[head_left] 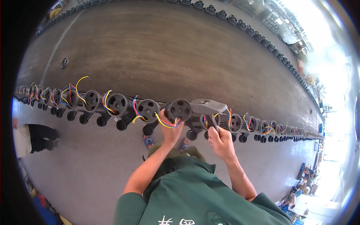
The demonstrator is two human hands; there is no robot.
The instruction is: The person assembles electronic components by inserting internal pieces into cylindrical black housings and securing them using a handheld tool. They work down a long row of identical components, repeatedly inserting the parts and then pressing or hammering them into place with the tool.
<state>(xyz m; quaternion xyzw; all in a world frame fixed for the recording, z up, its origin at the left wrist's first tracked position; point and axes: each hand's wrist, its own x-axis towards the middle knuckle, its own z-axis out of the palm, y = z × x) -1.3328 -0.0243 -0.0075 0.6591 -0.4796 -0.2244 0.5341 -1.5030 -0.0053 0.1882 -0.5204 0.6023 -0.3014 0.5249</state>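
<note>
My left hand (171, 129) is closed around the side of a black round housing (180, 109) with slots in its face. Its fingertips are hidden behind the part, and yellow, red and blue wires (165, 122) cross over the hand. To the right, my right hand (222, 143) is wrapped round the dark handle of a hammer, whose broad grey head (208, 107) is held up just beside that housing. Below the hammer head sits another black housing (204, 120), partly covered by the handle.
A long row of similar black housings (117, 104) with coloured wires runs along the near edge of the brown table (150, 48). A loose black ring (65, 62) lies at the left. More black parts (242, 24) line the far edge. Another person (33, 138) stands at the left.
</note>
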